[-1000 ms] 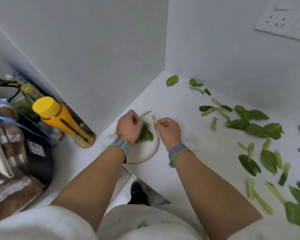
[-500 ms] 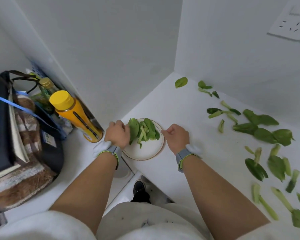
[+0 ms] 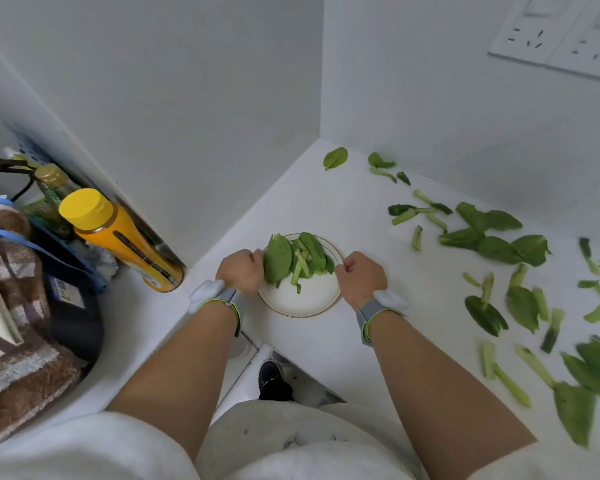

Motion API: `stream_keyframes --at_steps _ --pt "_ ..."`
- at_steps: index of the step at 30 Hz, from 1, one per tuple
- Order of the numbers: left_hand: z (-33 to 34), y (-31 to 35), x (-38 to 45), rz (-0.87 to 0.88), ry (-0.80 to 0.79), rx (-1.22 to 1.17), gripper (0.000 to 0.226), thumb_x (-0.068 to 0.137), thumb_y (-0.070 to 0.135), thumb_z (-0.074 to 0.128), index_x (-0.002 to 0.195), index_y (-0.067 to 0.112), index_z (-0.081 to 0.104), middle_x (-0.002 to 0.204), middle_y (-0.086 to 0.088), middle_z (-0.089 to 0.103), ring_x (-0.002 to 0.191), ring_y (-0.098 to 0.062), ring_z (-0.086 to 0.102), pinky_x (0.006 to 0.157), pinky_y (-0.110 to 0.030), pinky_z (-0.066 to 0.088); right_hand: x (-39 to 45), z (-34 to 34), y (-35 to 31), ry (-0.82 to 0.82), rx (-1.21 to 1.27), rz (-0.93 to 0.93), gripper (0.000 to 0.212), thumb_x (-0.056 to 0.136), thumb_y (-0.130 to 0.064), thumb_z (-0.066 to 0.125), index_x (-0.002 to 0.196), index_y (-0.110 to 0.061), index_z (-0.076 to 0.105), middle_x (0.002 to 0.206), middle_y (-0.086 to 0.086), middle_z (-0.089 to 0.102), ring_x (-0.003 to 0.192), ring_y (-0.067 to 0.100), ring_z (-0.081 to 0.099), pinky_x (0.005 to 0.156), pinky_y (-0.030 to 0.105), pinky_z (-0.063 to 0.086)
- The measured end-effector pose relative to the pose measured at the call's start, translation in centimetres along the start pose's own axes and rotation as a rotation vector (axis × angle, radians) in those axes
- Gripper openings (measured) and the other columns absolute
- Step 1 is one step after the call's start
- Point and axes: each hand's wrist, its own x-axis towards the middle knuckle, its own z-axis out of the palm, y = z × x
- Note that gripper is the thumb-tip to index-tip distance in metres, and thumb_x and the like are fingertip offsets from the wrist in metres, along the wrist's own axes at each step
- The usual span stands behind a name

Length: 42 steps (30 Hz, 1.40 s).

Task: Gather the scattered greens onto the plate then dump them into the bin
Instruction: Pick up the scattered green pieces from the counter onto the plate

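A small heap of greens point(image 3: 297, 259) lies on the far half of the plate point(image 3: 300, 301), which sits on the white counter point(image 3: 371, 216) near its left corner. The left hand point(image 3: 240, 270), fingers curled, touches the plate's left rim beside the big leaf; the right hand point(image 3: 360, 276) is curled at the right rim (whether it pinches the edge, I cannot tell). Scattered greens point(image 3: 492, 249) lie well apart to the right.

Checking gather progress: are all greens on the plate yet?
No: the plate holds only a small pile, while many scattered greens lie on the counter to its right.
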Motion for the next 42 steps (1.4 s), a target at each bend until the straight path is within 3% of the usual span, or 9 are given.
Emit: stream_keyframes --at_steps 4,8,14,21,26,29,32,39,42 --pt "1.1 2.9 -1.7 0.133 -0.082 -0.067 0.047 0.103 0.032 0.032 0.102 -0.002 0.063 0.108 -0.021 0.066 0.106 -0.037 0.058 0.089 -0.037 0.047 -0.2 -2.7 3.1 0.105 -0.063 0.102 0.021 0.086 -0.038 0.048 0.077 -0.019 0.050 0.076 -0.001 0.058 0.061 0.014 0.051 0.049 0.027 0.031" --pt "2.1 5.8 -3.2 0.230 -0.133 -0.101 0.044 0.103 0.030 0.034 0.103 -0.004 0.062 0.109 -0.022 0.065 0.108 -0.038 0.057 0.091 -0.040 0.048 -0.8 -4.9 5.7 0.147 -0.148 0.237 0.033 0.090 -0.046 0.042 0.088 -0.015 0.054 0.087 0.003 0.057 0.077 0.024 0.056 0.064 0.032 0.041" --pt "3.9 9.4 -4.1 0.344 -0.216 -0.113 0.043 0.101 0.030 0.038 0.095 -0.005 0.063 0.104 -0.024 0.066 0.104 -0.039 0.059 0.081 -0.035 0.046 -1.4 -8.1 8.7 0.228 -0.195 0.387 0.042 0.093 -0.048 0.036 0.094 -0.013 0.059 0.091 0.006 0.060 0.076 0.025 0.050 0.065 0.032 0.038" --pt "4.5 9.6 -1.9 0.436 -0.359 -0.124 0.037 0.096 0.024 0.040 0.080 0.008 0.069 0.086 -0.004 0.074 0.091 -0.025 0.065 0.088 -0.038 0.051 -0.2 -10.0 9.0 0.233 -0.295 0.451 0.042 0.095 -0.040 0.035 0.066 -0.013 0.050 0.078 0.008 0.062 0.064 0.024 0.051 0.056 0.028 0.037" --pt "4.0 10.8 1.4 0.455 -0.359 -0.120 0.032 0.095 0.021 0.040 0.074 0.014 0.063 0.082 0.000 0.071 0.085 -0.024 0.064 0.080 -0.034 0.050 3.4 -10.6 8.6 0.249 -0.265 0.403 0.040 0.093 -0.045 0.040 0.100 -0.012 0.061 0.103 0.009 0.064 0.089 0.028 0.060 0.073 0.033 0.040" --pt "3.8 12.2 2.6 0.462 -0.340 -0.166 0.025 0.095 0.021 0.044 0.085 0.008 0.063 0.090 -0.006 0.071 0.089 -0.027 0.063 0.082 -0.038 0.050 5.2 -10.3 8.0 0.190 -0.187 0.402 0.051 0.090 -0.054 0.046 0.117 -0.012 0.060 0.118 0.009 0.061 0.102 0.029 0.060 0.079 0.034 0.044" --pt "4.2 14.3 3.9 0.495 -0.354 -0.165 0.020 0.094 0.022 0.049 0.095 0.009 0.065 0.096 -0.005 0.071 0.093 -0.024 0.063 0.085 -0.038 0.052 7.3 -9.6 7.4 0.120 -0.118 0.451 0.058 0.086 -0.061 0.052 0.116 -0.011 0.060 0.118 0.009 0.063 0.102 0.028 0.061 0.072 0.029 0.040" --pt "7.1 19.2 5.6 0.639 -0.410 -0.108 0.029 0.094 0.029 0.058 0.118 0.012 0.064 0.110 -0.004 0.066 0.105 -0.021 0.060 0.093 -0.031 0.048 9.0 -9.2 5.9 0.078 -0.088 0.509 0.035 0.084 -0.039 0.062 0.106 -0.011 0.061 0.110 0.007 0.064 0.097 0.024 0.061 0.069 0.026 0.041" --pt "8.7 21.0 6.6 0.656 -0.409 -0.105 0.036 0.092 0.034 0.060 0.121 0.014 0.062 0.109 -0.004 0.065 0.103 -0.021 0.060 0.092 -0.032 0.048 9.0 -9.6 5.6 0.076 -0.075 0.517 0.030 0.082 -0.037 0.065 0.096 -0.010 0.063 0.099 0.006 0.064 0.081 0.021 0.057 0.063 0.026 0.039"
